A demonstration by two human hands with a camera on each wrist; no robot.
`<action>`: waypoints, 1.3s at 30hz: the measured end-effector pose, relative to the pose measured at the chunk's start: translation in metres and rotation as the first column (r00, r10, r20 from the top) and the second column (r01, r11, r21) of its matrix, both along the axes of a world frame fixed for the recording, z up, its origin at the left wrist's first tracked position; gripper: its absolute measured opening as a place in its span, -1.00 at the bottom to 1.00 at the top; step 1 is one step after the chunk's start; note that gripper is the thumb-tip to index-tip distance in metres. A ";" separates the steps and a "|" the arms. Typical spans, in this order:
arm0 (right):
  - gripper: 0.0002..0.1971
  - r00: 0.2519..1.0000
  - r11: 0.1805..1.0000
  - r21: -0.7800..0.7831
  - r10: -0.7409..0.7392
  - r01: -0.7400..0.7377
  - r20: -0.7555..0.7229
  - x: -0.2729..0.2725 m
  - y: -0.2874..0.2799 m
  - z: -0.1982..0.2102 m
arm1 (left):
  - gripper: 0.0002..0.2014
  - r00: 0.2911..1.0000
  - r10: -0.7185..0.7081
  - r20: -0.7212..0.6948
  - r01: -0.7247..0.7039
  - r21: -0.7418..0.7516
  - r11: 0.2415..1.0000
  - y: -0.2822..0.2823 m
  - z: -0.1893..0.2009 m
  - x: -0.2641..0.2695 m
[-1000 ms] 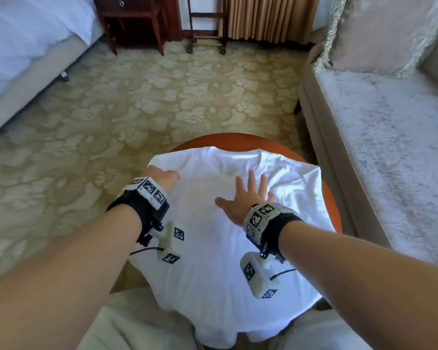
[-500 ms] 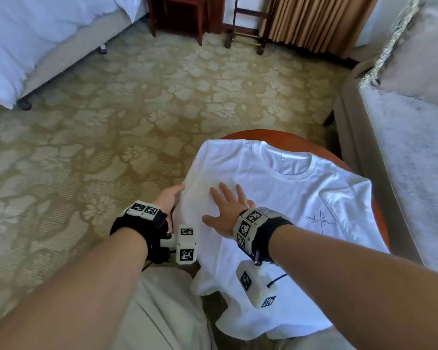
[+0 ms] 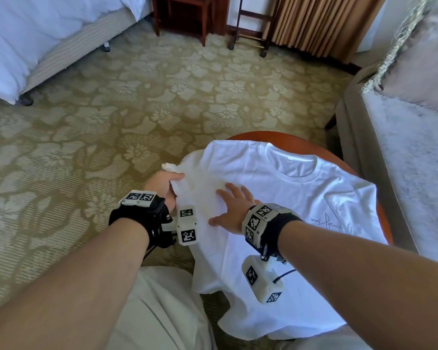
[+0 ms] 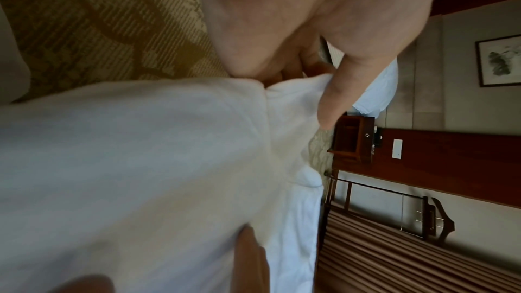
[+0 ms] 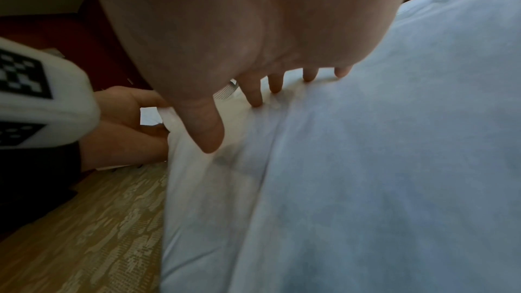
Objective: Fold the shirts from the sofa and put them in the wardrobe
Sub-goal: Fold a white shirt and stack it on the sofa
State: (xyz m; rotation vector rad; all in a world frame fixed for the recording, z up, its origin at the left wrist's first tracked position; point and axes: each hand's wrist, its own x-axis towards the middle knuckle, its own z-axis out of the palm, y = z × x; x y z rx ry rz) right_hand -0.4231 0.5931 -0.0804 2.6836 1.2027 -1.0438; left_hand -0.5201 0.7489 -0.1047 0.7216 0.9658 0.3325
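Note:
A white T-shirt (image 3: 288, 205) lies face up on a round reddish-brown table (image 3: 301, 141), collar away from me, a small line drawing on its chest. At the shirt's left edge my left hand (image 3: 166, 184) pinches the sleeve fabric (image 4: 296, 97) between thumb and fingers. My right hand (image 3: 232, 203) lies flat on the shirt beside it, fingers spread and pressing the cloth (image 5: 282, 106). The shirt's hem hangs over the table's near edge.
A grey sofa (image 3: 415, 160) with a fringed cushion (image 3: 420, 54) stands close on the right. A white bed (image 3: 36, 39) is at the far left; a wooden nightstand (image 3: 185, 13), a luggage rack (image 3: 250, 26) and curtains (image 3: 321, 24) line the back. Patterned carpet (image 3: 137, 102) covers the floor.
My right hand slid left across the shirt from the chest to the left side. My left hand went from resting on the shoulder to pinching the sleeve. The head view swung left.

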 end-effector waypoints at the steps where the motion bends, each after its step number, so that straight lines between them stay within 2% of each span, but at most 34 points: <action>1: -0.12 1.000 1.000 -0.002 0.000 0.000 -0.001 0.000 0.000 0.000 | -0.63 1.000 0.010 -0.017 -0.010 0.008 1.000 0.002 0.002 -0.001; 4: -0.13 1.000 1.000 0.017 -0.007 0.007 -0.014 0.001 0.001 0.002 | -0.67 0.998 -0.017 -0.065 0.019 0.020 1.000 0.006 0.008 -0.004; 8: -0.16 0.998 0.998 0.040 -0.049 0.051 -0.048 0.003 0.003 0.003 | -0.61 0.995 -0.056 -0.080 0.059 0.041 0.997 0.012 0.011 -0.004; 11: -0.19 0.983 0.979 0.115 -0.155 0.167 -0.103 0.005 0.005 0.004 | -0.58 0.997 -0.070 0.014 0.067 0.136 0.988 0.010 0.019 0.005; 14: -0.26 0.932 0.917 0.212 -0.295 0.338 -0.210 0.009 0.013 0.009 | -0.61 0.997 -0.068 0.021 0.063 0.190 0.980 0.008 0.016 0.012; 16: -0.32 0.871 0.848 0.270 -0.362 0.455 -0.332 0.012 0.018 0.018 | -0.63 0.996 -0.085 -0.018 0.087 0.236 0.968 0.004 0.016 0.014; 18: -0.44 0.785 0.782 0.293 -0.363 0.549 -0.502 0.015 0.025 0.031 | -0.64 0.977 -0.206 -0.057 0.214 0.312 0.926 -0.003 0.024 0.017; 20: -0.51 0.596 0.667 0.232 -0.389 0.708 -0.703 0.019 0.030 0.045 | -0.59 0.942 -0.326 -0.072 0.329 0.382 0.864 -0.013 0.033 0.021; 21: -0.56 0.524 0.627 0.200 -0.388 0.753 -0.758 0.022 0.036 0.054 | -0.57 0.931 -0.351 -0.099 0.358 0.434 0.827 -0.015 0.040 0.025; 22: -0.64 0.487 0.615 0.169 -0.396 0.770 -0.778 0.023 0.038 0.055 | -0.55 0.915 -0.383 -0.129 0.397 0.462 0.793 -0.018 0.040 0.025; 24: -0.85 0.547 0.643 0.199 -0.401 0.740 -0.735 0.024 0.043 0.056 | -0.47 0.869 -0.451 -0.202 0.487 0.502 0.714 -0.021 0.037 0.027; 26: -0.87 0.606 0.640 0.243 -0.439 0.729 -0.663 0.023 0.041 0.054 | -0.42 0.816 -0.508 -0.275 0.571 0.519 0.636 -0.028 0.034 0.029; 27: -0.90 0.597 0.614 0.241 -0.477 0.752 -0.645 0.026 0.040 0.052 | -0.45 0.793 -0.529 -0.302 0.601 0.526 0.601 -0.031 0.035 0.030; 30: -0.61 0.568 0.578 0.222 -0.530 0.785 -0.629 0.035 0.038 0.048 | -0.57 0.764 -0.567 -0.308 0.633 0.529 0.566 -0.037 0.044 0.031; 32: -0.61 0.622 0.602 0.241 -0.574 0.762 -0.532 0.036 0.036 0.048 | -0.61 0.736 -0.597 -0.319 0.663 0.520 0.539 -0.037 0.044 0.030; 33: -0.66 0.598 0.585 0.214 -0.609 0.782 -0.521 0.033 0.034 0.056 | -0.62 0.725 -0.608 -0.323 0.675 0.512 0.531 -0.036 0.044 0.030; 35: -0.86 0.751 0.716 0.235 -0.596 0.657 -0.284 0.032 0.033 0.051 | -0.63 0.726 -0.614 -0.309 0.676 0.483 0.556 -0.034 0.043 0.030; 36: -0.91 0.766 0.738 0.219 -0.582 0.638 -0.271 0.039 0.034 0.048 | -0.64 0.742 -0.605 -0.289 0.661 0.466 0.588 -0.033 0.043 0.029; 38: -0.93 0.674 0.659 0.208 -0.605 0.723 -0.424 0.046 0.028 0.037 | -0.67 0.769 -0.584 -0.261 0.632 0.451 0.630 -0.030 0.040 0.028; 39: -0.93 0.669 0.651 0.222 -0.593 0.726 -0.448 0.044 0.023 0.037 | -0.69 0.777 -0.569 -0.268 0.623 0.457 0.635 -0.028 0.038 0.027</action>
